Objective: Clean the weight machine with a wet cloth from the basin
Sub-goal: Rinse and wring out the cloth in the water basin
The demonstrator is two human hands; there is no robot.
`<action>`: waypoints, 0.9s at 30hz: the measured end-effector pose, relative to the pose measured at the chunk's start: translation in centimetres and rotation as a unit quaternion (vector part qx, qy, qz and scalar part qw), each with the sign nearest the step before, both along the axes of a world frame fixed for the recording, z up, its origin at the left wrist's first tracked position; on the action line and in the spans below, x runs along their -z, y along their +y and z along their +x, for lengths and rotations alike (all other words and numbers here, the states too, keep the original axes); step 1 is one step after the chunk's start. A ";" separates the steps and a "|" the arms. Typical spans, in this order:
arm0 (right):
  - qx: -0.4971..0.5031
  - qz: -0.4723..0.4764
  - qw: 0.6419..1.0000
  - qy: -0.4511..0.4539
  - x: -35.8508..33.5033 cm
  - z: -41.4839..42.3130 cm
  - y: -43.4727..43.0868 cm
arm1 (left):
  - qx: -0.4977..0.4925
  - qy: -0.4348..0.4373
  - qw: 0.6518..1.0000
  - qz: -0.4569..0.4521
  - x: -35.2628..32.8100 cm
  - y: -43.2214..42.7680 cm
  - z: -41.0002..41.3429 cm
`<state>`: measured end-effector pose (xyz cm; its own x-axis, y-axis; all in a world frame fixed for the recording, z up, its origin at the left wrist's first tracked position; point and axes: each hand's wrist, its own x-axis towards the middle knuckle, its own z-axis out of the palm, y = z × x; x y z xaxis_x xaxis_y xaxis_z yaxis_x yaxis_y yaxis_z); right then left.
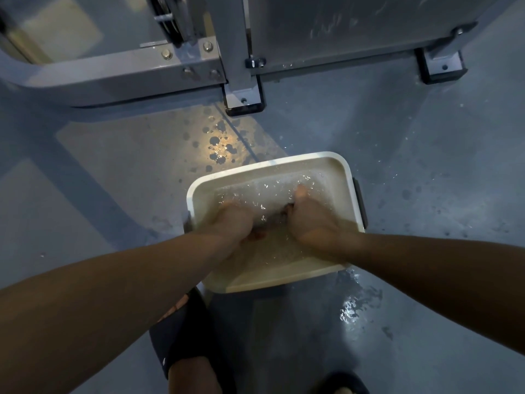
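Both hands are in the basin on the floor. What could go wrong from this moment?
1. Slipping: a puddle already lies beside the basin, close to the sandal.
2. More spill: the left hand and right hand seem to grip the cloth under water. Lifted without wringing, it would likely drip on the floor and the weight machine.
3. The basin stands just before the feet, so a careless step could tip it.

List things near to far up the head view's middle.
Black slide sandal → white rectangular plastic basin, where the left hand and right hand grip a dark cloth → water drops on the grey floor → black foot of the grey metal weight machine.
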<state>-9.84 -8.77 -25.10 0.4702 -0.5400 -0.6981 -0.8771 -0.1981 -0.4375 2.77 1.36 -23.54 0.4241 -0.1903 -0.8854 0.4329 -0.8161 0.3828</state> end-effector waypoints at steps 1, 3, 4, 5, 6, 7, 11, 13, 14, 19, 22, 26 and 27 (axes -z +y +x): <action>0.033 0.045 0.998 -0.005 0.1 0.6 0.3 | 0.010 -0.001 1.000 0.001 0.0 -0.2 -0.2; 0.042 0.106 0.993 0.023 0.4 1.3 0.7 | 0.001 0.022 1.000 -0.001 -0.2 -0.3 -1.0; 0.044 0.149 0.987 0.041 0.0 1.5 1.0 | -0.012 0.050 0.999 0.000 -0.5 -0.3 -1.4; 0.047 0.204 0.978 0.017 -0.8 1.5 1.4 | -0.012 0.067 0.998 0.002 -0.9 -0.3 -1.7; 0.093 0.280 0.956 -0.007 -1.7 1.5 1.5 | -0.006 0.068 0.998 -0.003 -0.8 -0.2 -1.8; 0.135 0.335 0.932 -0.039 -2.4 1.4 1.7 | -0.004 0.061 0.998 -0.014 -0.7 -0.1 -1.7; 0.105 0.249 0.947 -0.171 -4.7 1.0 2.5 | -0.026 0.055 0.997 -0.047 -0.8 0.0 -0.9; 0.071 0.142 0.962 -0.222 -5.2 0.8 2.9 | -0.037 0.100 0.993 -0.055 -1.5 -0.6 -1.2; 0.068 0.102 0.966 -0.227 -5.1 0.6 2.8 | -0.043 0.132 0.989 -0.058 -1.9 -1.0 -1.6; 0.091 0.068 0.991 -0.070 -4.2 1.7 -0.8 | -0.022 0.171 0.981 -0.087 -3.0 -2.7 -3.2; 0.124 0.074 0.983 -0.114 -4.9 2.6 1.5 | -0.071 0.136 0.982 -0.111 -2.5 -3.0 -1.4; 0.043 0.095 0.992 -0.075 -4.9 2.5 1.9 | -0.017 0.160 0.983 -0.093 -3.1 -1.6 -0.3; 0.031 0.112 0.993 -0.026 -4.6 2.5 1.0 | 0.013 0.168 0.982 -0.084 -3.4 -1.2 -0.7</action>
<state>-7.30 -7.75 -20.54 0.4796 -0.4032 -0.7794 -0.8597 -0.0381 -0.5094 2.10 0.15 -20.18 0.1075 -0.3517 -0.9299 0.5378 -0.7661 0.3519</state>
